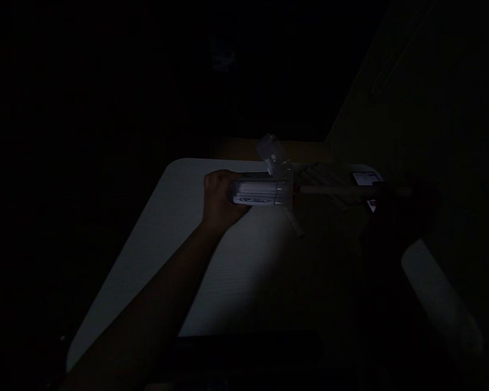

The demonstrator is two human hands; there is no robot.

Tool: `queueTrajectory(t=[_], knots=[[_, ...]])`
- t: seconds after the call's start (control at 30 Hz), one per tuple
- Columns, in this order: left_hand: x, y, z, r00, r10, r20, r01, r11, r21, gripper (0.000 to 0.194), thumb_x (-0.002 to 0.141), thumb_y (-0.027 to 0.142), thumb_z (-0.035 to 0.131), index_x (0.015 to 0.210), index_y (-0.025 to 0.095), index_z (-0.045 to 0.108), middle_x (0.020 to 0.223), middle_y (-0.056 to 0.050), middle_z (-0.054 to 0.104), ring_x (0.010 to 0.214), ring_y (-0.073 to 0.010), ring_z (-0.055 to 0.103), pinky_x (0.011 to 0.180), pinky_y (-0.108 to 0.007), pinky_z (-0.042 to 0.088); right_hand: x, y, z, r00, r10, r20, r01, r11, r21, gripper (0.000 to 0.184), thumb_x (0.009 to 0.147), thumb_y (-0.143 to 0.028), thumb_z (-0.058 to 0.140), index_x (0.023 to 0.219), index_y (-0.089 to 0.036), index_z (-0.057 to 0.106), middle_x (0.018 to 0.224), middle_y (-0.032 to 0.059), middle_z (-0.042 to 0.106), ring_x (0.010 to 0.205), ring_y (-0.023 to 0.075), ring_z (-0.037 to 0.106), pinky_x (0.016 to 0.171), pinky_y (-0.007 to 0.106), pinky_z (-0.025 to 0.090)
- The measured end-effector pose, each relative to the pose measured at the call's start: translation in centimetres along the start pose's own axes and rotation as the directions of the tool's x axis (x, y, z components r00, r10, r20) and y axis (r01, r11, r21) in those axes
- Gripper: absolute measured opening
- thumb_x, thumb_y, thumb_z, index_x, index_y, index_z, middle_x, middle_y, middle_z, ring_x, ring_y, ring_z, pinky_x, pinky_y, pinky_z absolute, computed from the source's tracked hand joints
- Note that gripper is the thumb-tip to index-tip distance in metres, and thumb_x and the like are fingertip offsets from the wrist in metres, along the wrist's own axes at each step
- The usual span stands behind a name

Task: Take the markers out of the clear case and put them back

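My left hand (219,200) is wrapped round a clear plastic case (284,191) lying sideways, with pale markers (255,190) inside it. A transparent flap (273,155) sticks up at the case's far side. In deep shadow on the right, my right hand (391,214) is closed on a long marker (330,190). That marker points left, its end at the case's open side, close to small red parts. Whether it touches or enters the case cannot be made out. Several more markers (320,175) lie dimly behind it, and another (295,224) lies below the case.
The pale table (228,277) has rounded corners, and its right half is in heavy shadow. A phone (364,177) with a lit screen lies near the far right corner, partly covered by my right hand. A dark object (244,347) borders the near edge.
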State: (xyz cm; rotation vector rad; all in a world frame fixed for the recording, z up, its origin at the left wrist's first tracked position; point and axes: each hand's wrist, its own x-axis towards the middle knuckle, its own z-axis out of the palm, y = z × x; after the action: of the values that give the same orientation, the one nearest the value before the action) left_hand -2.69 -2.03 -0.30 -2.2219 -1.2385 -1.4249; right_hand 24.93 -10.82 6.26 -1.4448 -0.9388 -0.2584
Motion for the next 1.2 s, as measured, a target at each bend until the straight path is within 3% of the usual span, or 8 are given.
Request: queueTrajectory(t=[0.1, 0.23, 0.33, 0.53, 0.73, 0.83, 0.97, 1.2], knots=[[0.1, 0.2, -0.1, 1.000, 0.014, -0.012, -0.015, 1.000, -0.011, 0.053, 0.058, 0.032, 0.075, 0.106, 0.024, 0.053, 0.102, -0.005, 0.057, 0.099, -0.0244, 0.053, 0.086, -0.040, 0.042, -0.1, 0.4, 0.1, 1.000, 0.026, -0.003, -0.025, 0.998, 0.056, 0.041, 0.082, -0.027, 0.059, 0.117, -0.006, 0.058, 0.119, 0.0163, 0.061, 0.110, 0.0197, 0.060, 0.092, 0.037, 0.051], [0.1, 0.1, -0.1, 1.000, 0.023, -0.009, -0.023, 1.000, 0.001, 0.053, 0.059, 0.032, 0.075, 0.107, 0.024, 0.053, 0.102, -0.005, 0.057, 0.099, -0.0249, 0.053, 0.086, -0.040, 0.041, -0.8, 0.6, 0.5, 0.995, 0.036, 0.091, -0.037, 0.999, 0.010, 0.036, 0.082, -0.029, 0.062, 0.111, -0.008, 0.063, 0.112, 0.0142, 0.066, 0.106, 0.0211, 0.062, 0.095, 0.042, 0.048], [0.1, 0.1, -0.1, 1.000, 0.024, 0.002, -0.024, 1.000, 0.008, 0.055, 0.059, 0.034, 0.076, 0.108, 0.024, 0.052, 0.102, -0.006, 0.058, 0.099, -0.0253, 0.054, 0.086, -0.040, 0.041, -1.5, 0.4, 0.9, 0.985, -0.005, 0.173, -0.007, 0.998, 0.070, 0.035, 0.083, -0.034, 0.060, 0.109, -0.012, 0.064, 0.113, 0.0117, 0.065, 0.105, 0.0205, 0.062, 0.091, 0.042, 0.051], [0.1, 0.1, -0.1, 1.000, 0.025, 0.008, -0.025, 1.000, 0.006, 0.055, 0.060, 0.034, 0.076, 0.108, 0.023, 0.052, 0.103, -0.007, 0.058, 0.100, -0.0266, 0.054, 0.086, -0.041, 0.040, -2.4, 1.1, 1.7, 0.944, 0.030, 0.328, -0.071, 0.991, 0.114, 0.035, 0.079, -0.043, 0.061, 0.106, -0.020, 0.062, 0.103, 0.0081, 0.066, 0.095, 0.0216, 0.063, 0.079, 0.043, 0.056], [0.1, 0.1, -0.1, 1.000, 0.017, 0.026, -0.018, 0.999, 0.027, 0.057, 0.058, 0.034, 0.076, 0.109, 0.024, 0.052, 0.104, -0.006, 0.057, 0.101, -0.0256, 0.053, 0.088, -0.041, 0.040, -3.1, 1.9, 2.5, 0.863, 0.019, 0.504, -0.147, 0.965, 0.216, 0.038, 0.079, -0.039, 0.061, 0.114, -0.023, 0.058, 0.101, 0.0055, 0.067, 0.088, 0.0191, 0.065, 0.078, 0.042, 0.056], [0.2, 0.3, -0.1, 1.000, 0.025, 0.006, -0.025, 1.000, 0.008, 0.054, 0.058, 0.032, 0.076, 0.107, 0.023, 0.053, 0.102, -0.005, 0.057, 0.100, -0.0248, 0.053, 0.087, -0.041, 0.040, -3.5, 1.5, 2.6, 0.849, -0.001, 0.529, -0.141, 0.964, 0.228, 0.036, 0.079, -0.034, 0.060, 0.113, -0.022, 0.059, 0.097, 0.0054, 0.068, 0.086, 0.0188, 0.066, 0.075, 0.039, 0.057], [0.3, 0.4, -0.1, 1.000, 0.022, 0.000, -0.022, 1.000, -0.009, 0.053, 0.059, 0.032, 0.076, 0.106, 0.022, 0.054, 0.102, -0.006, 0.056, 0.100, -0.0245, 0.053, 0.086, -0.041, 0.040, -3.8, 1.0, 2.6, 0.854, -0.012, 0.520, -0.088, 0.982, 0.167, 0.031, 0.077, -0.028, 0.058, 0.108, -0.022, 0.062, 0.103, 0.0060, 0.068, 0.093, 0.0201, 0.065, 0.079, 0.037, 0.056], [0.2, 0.3, -0.1, 1.000, 0.002, 0.029, -0.003, 1.000, 0.023, 0.055, 0.059, 0.034, 0.076, 0.107, 0.023, 0.052, 0.104, -0.006, 0.057, 0.101, -0.0256, 0.052, 0.087, -0.041, 0.040, -4.6, 2.0, 3.3, 0.766, -0.083, 0.637, -0.017, 0.989, 0.149, 0.043, 0.083, -0.033, 0.049, 0.125, -0.024, 0.054, 0.125, 0.0083, 0.061, 0.117, 0.0246, 0.058, 0.097, 0.045, 0.049]])
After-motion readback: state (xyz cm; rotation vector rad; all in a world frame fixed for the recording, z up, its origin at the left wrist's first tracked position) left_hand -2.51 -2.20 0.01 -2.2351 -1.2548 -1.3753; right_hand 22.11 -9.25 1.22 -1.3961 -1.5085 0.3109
